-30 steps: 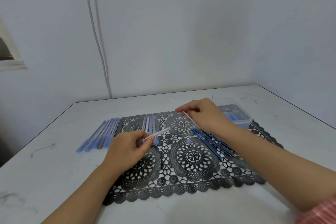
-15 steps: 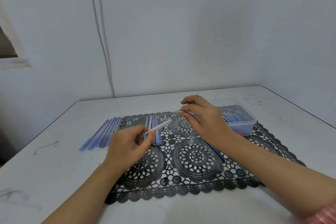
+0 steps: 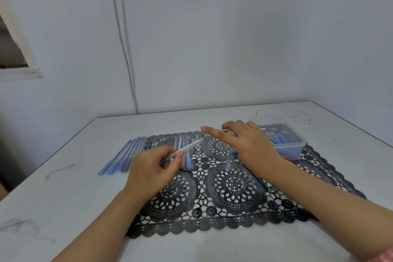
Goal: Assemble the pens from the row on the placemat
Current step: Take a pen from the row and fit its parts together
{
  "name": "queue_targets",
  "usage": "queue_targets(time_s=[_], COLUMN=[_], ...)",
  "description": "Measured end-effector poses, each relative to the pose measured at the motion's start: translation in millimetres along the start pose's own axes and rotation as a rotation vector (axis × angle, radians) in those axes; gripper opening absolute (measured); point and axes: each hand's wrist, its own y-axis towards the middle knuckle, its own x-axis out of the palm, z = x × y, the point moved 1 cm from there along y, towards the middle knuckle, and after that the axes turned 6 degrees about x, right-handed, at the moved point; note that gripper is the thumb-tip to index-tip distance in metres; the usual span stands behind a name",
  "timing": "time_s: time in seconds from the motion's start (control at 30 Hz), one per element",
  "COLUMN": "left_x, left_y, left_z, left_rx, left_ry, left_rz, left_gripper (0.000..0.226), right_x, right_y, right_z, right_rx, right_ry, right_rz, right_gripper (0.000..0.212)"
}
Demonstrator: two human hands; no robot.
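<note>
A black lace placemat lies on the white table. My left hand pinches a clear pen barrel that points up and right over the mat. My right hand hovers over the mat's far side with the index finger stretched left, holding a thin white refill whose ends stick out on both sides of the fingers. A short row of bluish pen barrels lies on the mat behind my left hand. Dark blue refills lie partly hidden under my right wrist. A small blue cap sits mid-mat.
Several assembled blue pens lie side by side on the table left of the mat. A clear plastic box holding blue and red parts stands on the mat's far right corner. The wall runs close behind the table; a cable hangs down it.
My right hand has lifted the white refill off the mat and carried it up and left toward the barrel. My left hand has raised the barrel a little.
</note>
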Motion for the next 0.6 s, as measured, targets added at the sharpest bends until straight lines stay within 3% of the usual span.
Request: queue_targets(time_s=[0.6], left_x=[-1], left_y=[2], left_z=[2], left_rx=[0.019], left_ry=[0.014], left_rz=[0.008], left_gripper=[0.023], right_x=[11], right_y=[-7], right_z=[1], right_rx=[-0.079], right_ry=[-0.036], right_rz=[0.031], right_gripper=[0.070])
